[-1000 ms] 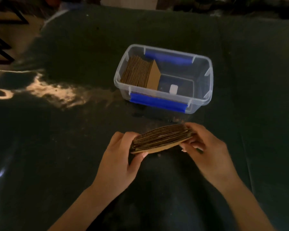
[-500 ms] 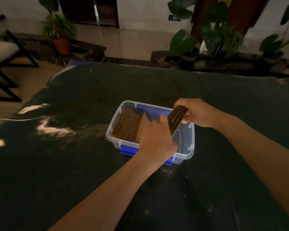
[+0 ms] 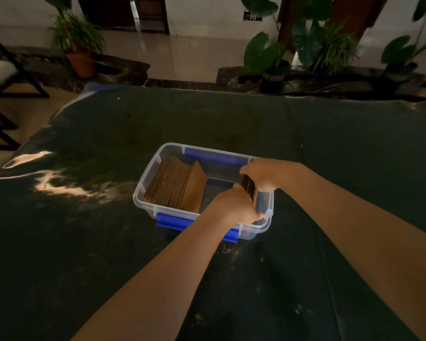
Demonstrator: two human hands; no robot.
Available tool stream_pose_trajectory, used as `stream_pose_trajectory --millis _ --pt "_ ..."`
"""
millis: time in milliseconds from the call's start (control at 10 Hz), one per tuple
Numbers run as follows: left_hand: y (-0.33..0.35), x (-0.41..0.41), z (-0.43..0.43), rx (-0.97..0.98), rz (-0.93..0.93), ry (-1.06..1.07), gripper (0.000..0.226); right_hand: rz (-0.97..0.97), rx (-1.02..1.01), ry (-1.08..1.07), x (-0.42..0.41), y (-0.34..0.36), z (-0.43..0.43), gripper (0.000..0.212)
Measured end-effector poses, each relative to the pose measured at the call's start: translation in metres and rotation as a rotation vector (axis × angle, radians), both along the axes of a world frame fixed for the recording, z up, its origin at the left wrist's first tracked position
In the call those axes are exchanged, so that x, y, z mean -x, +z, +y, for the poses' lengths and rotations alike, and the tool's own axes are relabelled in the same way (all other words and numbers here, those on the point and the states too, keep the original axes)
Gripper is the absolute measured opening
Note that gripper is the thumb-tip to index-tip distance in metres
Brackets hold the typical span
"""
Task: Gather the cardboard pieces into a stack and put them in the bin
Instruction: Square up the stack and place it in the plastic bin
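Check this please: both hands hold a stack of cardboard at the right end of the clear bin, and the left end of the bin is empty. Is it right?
Not quite. The left end of the bin is not empty: the head view shows a row of cardboard pieces there. The rest is right: the left hand and right hand hold the stack at the right end.

Dim scene; glare patch on dark tabletop, edges blurred.

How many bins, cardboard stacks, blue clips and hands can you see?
Bin: 1
Cardboard stacks: 2, one leaning inside the bin, one held by both hands
Blue clips: 2, near and far
Hands: 2, left and right
Total: 7
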State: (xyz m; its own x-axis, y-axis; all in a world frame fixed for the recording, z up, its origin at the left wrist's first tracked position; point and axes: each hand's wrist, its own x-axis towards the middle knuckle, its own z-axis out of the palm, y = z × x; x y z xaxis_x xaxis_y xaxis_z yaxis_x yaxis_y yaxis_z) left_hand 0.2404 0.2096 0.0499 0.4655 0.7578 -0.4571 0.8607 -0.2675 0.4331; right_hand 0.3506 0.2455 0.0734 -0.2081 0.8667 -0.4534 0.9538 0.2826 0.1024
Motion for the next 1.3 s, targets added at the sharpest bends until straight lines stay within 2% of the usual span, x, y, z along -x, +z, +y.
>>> stream_pose_trajectory --millis 100,200,300,400,700,800,900,1000,1100,1200,1300 --pt "0.003 0.0 0.007 0.077 -0.007 -0.043 0.051 0.055 0.031 -0.025 -0.001 0.01 0.005 0.052" --pt "-0.001 0.0 0.007 0.076 -0.022 -0.054 0.042 0.143 -0.025 -0.017 -0.006 0.015 0.004 0.05" --pt "-0.008 -0.003 0.005 0.022 -0.076 -0.02 0.03 0.207 -0.089 0.025 -0.014 0.014 -0.004 0.036" --pt "-0.01 -0.004 0.005 -0.011 -0.091 -0.025 0.029 0.167 -0.12 0.075 -0.016 0.006 -0.01 0.028" --pt "-0.012 0.0 0.006 0.017 -0.034 -0.084 0.046 0.121 -0.213 0.098 -0.016 -0.006 -0.018 0.022" --pt "-0.011 0.0 0.007 -0.003 0.014 -0.102 0.046 0.183 -0.196 0.063 -0.018 -0.008 -0.022 0.028" --pt "-0.006 0.001 0.008 0.017 0.014 -0.099 0.048 0.328 -0.203 -0.023 -0.021 -0.003 -0.026 0.038" --pt "0.007 0.012 0.008 0.001 0.004 -0.078 0.05 0.479 -0.289 -0.081 -0.026 0.009 -0.038 0.043" --pt "0.015 0.018 0.003 -0.06 -0.017 -0.078 0.046 0.492 -0.323 -0.084 -0.028 0.017 -0.052 0.043" --pt "0.046 0.025 -0.002 -0.183 -0.014 -0.025 0.043 0.407 -0.34 -0.077 -0.038 0.051 -0.075 0.046" --pt "0.085 0.032 -0.003 -0.27 -0.033 0.052 0.06 0.32 -0.408 -0.116 -0.048 0.09 -0.092 0.056"
